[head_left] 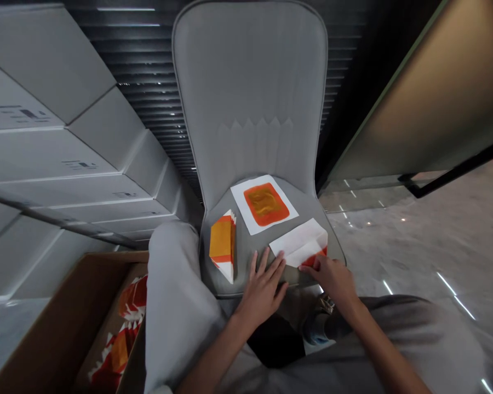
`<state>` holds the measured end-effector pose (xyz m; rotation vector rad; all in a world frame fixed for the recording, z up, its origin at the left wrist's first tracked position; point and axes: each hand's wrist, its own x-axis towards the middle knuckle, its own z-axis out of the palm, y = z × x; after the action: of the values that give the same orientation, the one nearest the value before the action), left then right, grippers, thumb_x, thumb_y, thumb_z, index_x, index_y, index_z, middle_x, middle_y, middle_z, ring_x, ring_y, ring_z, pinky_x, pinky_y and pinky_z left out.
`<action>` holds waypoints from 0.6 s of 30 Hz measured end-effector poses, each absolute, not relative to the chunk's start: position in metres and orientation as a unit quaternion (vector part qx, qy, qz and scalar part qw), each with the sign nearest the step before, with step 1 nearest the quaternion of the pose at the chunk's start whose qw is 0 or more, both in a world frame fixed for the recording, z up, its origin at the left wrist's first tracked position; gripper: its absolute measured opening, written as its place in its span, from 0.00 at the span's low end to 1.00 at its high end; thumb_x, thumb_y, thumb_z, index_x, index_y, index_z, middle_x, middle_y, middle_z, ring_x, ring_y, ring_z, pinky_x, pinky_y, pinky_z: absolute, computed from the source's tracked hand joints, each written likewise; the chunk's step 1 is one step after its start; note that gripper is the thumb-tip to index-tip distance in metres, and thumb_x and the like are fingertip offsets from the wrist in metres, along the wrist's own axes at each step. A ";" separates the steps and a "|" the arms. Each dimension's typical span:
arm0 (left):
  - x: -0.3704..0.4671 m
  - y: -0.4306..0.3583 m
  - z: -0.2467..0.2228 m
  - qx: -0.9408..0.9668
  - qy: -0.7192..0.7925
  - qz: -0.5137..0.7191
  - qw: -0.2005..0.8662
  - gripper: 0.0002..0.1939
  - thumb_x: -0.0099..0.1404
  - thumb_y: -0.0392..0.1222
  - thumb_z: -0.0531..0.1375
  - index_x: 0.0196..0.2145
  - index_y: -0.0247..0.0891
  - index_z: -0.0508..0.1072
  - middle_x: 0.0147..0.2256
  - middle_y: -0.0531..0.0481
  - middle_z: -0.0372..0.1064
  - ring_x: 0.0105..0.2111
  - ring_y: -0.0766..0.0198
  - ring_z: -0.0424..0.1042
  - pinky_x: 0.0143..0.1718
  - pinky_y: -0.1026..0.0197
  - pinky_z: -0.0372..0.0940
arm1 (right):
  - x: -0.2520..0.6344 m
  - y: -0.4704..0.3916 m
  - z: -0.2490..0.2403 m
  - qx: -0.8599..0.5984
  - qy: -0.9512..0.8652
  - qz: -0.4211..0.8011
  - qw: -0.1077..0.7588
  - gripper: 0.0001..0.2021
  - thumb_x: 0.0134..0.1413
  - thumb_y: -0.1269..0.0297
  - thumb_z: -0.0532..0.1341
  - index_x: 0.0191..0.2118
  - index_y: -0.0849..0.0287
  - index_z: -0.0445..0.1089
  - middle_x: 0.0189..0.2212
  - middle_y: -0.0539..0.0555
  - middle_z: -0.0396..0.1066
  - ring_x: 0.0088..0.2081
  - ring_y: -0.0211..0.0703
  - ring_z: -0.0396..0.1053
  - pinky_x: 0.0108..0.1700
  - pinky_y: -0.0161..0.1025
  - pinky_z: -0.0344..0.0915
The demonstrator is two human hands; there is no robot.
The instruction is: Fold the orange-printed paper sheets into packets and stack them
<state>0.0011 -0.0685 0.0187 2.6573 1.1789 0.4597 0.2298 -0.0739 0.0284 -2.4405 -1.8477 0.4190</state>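
A partly folded white sheet (302, 241) with a red-orange edge lies at the front right of the grey chair seat (246, 279). My left hand (263, 287) has its fingers spread, with fingertips at the sheet's lower left edge. My right hand (331, 276) pinches the sheet's red-orange corner at the lower right. Behind the sheet, a flat white square (267, 203) shows an orange and gold printed patch. A stack of folded orange, red and white papers (222, 243) rests at the seat's left side.
An open cardboard box (53, 323) with folded red and white papers (117, 353) stands at the lower left. White cartons (61, 153) are stacked on the left. The chair back (250, 82) rises behind the seat; a glass panel (414, 98) is at the right.
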 end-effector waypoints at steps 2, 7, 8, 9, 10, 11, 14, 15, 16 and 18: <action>-0.002 -0.069 0.018 0.896 0.402 0.161 0.099 0.29 0.74 0.49 0.53 0.69 0.45 0.55 0.70 0.51 0.49 0.72 0.47 0.38 0.70 0.32 0.43 | 0.237 -0.076 0.026 -0.790 -0.592 0.153 0.048 0.19 0.58 0.44 0.63 0.26 0.54 0.70 0.24 0.54 0.74 0.29 0.48 0.73 0.26 0.37 0.52; -0.006 -0.072 0.015 0.893 0.403 0.174 0.096 0.27 0.74 0.47 0.53 0.69 0.45 0.57 0.70 0.50 0.50 0.72 0.48 0.39 0.70 0.34 0.44 | 0.294 -0.077 0.010 -0.688 -0.609 0.380 0.105 0.17 0.55 0.47 0.64 0.26 0.55 0.69 0.18 0.49 0.71 0.21 0.42 0.69 0.25 0.36 0.59; -0.006 -0.073 0.014 0.892 0.405 0.176 0.095 0.27 0.74 0.47 0.53 0.68 0.45 0.58 0.70 0.50 0.50 0.72 0.48 0.39 0.70 0.34 0.44 | 0.309 -0.075 0.007 -0.687 -0.609 0.378 0.119 0.17 0.56 0.47 0.63 0.27 0.55 0.69 0.18 0.50 0.71 0.21 0.43 0.68 0.25 0.37 0.60; -0.006 -0.074 0.014 0.892 0.406 0.178 0.093 0.27 0.74 0.47 0.53 0.68 0.45 0.58 0.70 0.50 0.50 0.72 0.48 0.39 0.70 0.34 0.44 | 0.323 -0.072 0.005 -0.694 -0.619 0.340 0.139 0.16 0.57 0.47 0.62 0.30 0.56 0.71 0.20 0.52 0.73 0.22 0.44 0.69 0.26 0.38 0.62; -0.006 -0.074 0.013 0.891 0.407 0.179 0.092 0.27 0.74 0.47 0.52 0.68 0.45 0.58 0.70 0.50 0.50 0.72 0.47 0.39 0.70 0.33 0.44 | 0.335 -0.068 0.005 -0.704 -0.630 0.283 0.166 0.15 0.58 0.49 0.61 0.36 0.57 0.73 0.25 0.54 0.75 0.25 0.45 0.71 0.28 0.39 0.65; -0.006 -0.075 0.013 0.890 0.408 0.180 0.090 0.27 0.74 0.47 0.52 0.68 0.45 0.58 0.70 0.50 0.49 0.72 0.46 0.39 0.70 0.33 0.44 | 0.343 -0.063 0.006 -0.703 -0.644 0.233 0.191 0.16 0.60 0.52 0.60 0.45 0.58 0.73 0.33 0.57 0.76 0.29 0.46 0.73 0.33 0.42 0.68; -0.005 -0.077 0.013 0.888 0.413 0.181 0.087 0.27 0.74 0.47 0.53 0.68 0.44 0.59 0.71 0.49 0.47 0.72 0.45 0.40 0.70 0.33 0.44 | 0.350 -0.042 0.016 -0.638 -0.724 0.159 0.209 0.24 0.63 0.60 0.56 0.63 0.55 0.64 0.55 0.63 0.68 0.49 0.51 0.73 0.51 0.47 0.69; -0.006 -0.077 0.013 0.887 0.416 0.182 0.087 0.26 0.74 0.47 0.53 0.67 0.44 0.59 0.71 0.48 0.47 0.72 0.45 0.41 0.69 0.33 0.44 | 0.347 -0.034 0.020 -0.606 -0.753 0.158 0.204 0.24 0.63 0.62 0.55 0.64 0.53 0.65 0.59 0.62 0.65 0.55 0.51 0.70 0.56 0.48 0.67; -0.006 -0.078 0.013 0.886 0.418 0.181 0.087 0.26 0.74 0.47 0.53 0.67 0.43 0.59 0.71 0.47 0.46 0.72 0.45 0.41 0.69 0.33 0.45 | 0.343 -0.027 0.023 -0.576 -0.776 0.161 0.198 0.22 0.64 0.63 0.55 0.62 0.51 0.67 0.60 0.61 0.64 0.59 0.51 0.66 0.59 0.48 0.65; -0.007 -0.079 0.014 0.883 0.424 0.181 0.087 0.27 0.73 0.46 0.53 0.67 0.41 0.60 0.71 0.44 0.46 0.71 0.45 0.42 0.69 0.34 0.46 | 0.336 -0.015 0.028 -0.539 -0.802 0.180 0.186 0.18 0.63 0.63 0.56 0.55 0.51 0.74 0.58 0.60 0.66 0.60 0.52 0.65 0.61 0.48 0.63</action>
<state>-0.0067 -0.0789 0.0145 2.6309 1.2624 0.5394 0.3357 -0.0145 0.0282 -1.5178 -2.2584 0.5070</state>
